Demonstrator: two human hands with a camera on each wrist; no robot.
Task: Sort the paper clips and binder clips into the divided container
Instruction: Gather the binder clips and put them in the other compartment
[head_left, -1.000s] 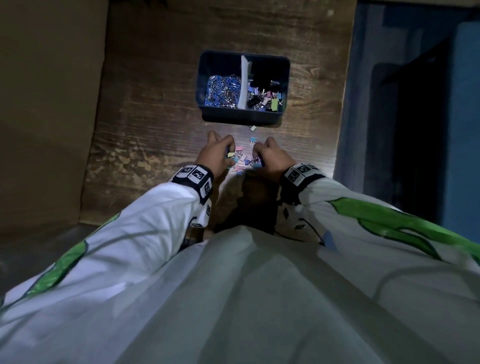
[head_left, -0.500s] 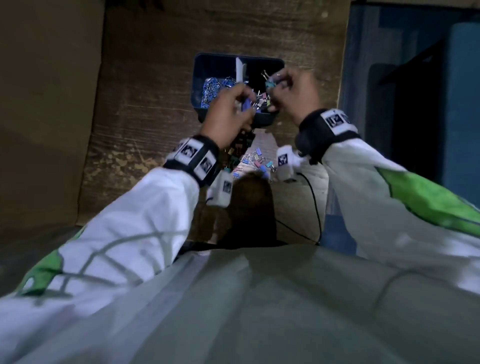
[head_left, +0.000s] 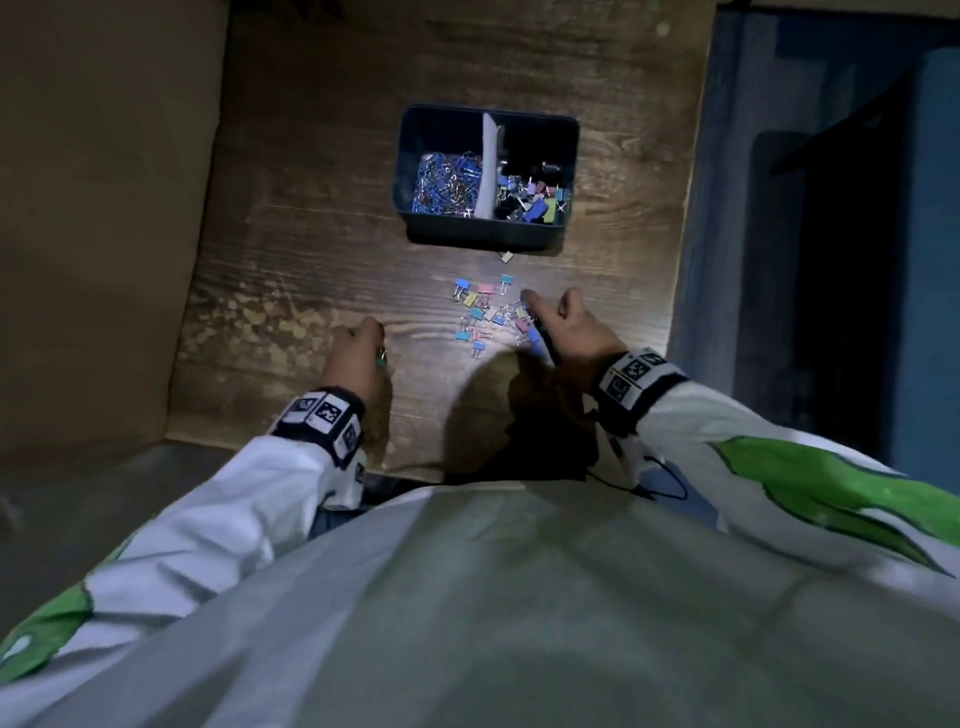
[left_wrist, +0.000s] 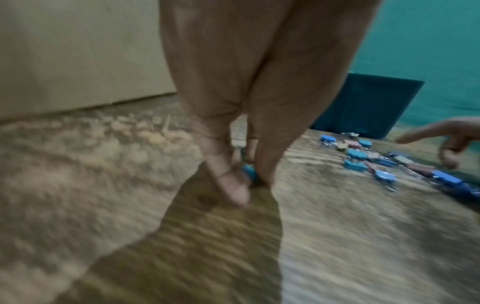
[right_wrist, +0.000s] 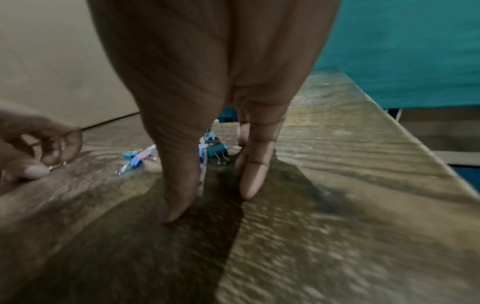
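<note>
A dark blue divided container (head_left: 569, 156) stands at the table's far middle. Its left half holds paper clips (head_left: 449, 182) and its right half binder clips (head_left: 535, 202), split by a white divider (head_left: 488, 161). Several coloured binder clips (head_left: 480, 314) lie loose in front of it. My left hand (head_left: 378, 345) is left of that pile and pinches one small teal binder clip (left_wrist: 249, 173) between thumb and finger at the table. My right hand (head_left: 546, 307) reaches over the pile's right side, fingers straight, tips (right_wrist: 249, 189) near the wood, holding nothing.
The wooden table (head_left: 311, 218) ends close on the right (right_wrist: 415, 131), with a dark blue drop beyond. A tan wall (head_left: 104, 208) runs along the left. One stray binder clip (head_left: 506, 255) lies just before the container's front wall. A thin cable (head_left: 670, 486) hangs at the near edge.
Half a second ago both hands were up over the container with clips. They have come back down to the table, the left now pinching a clip left of the pile.
</note>
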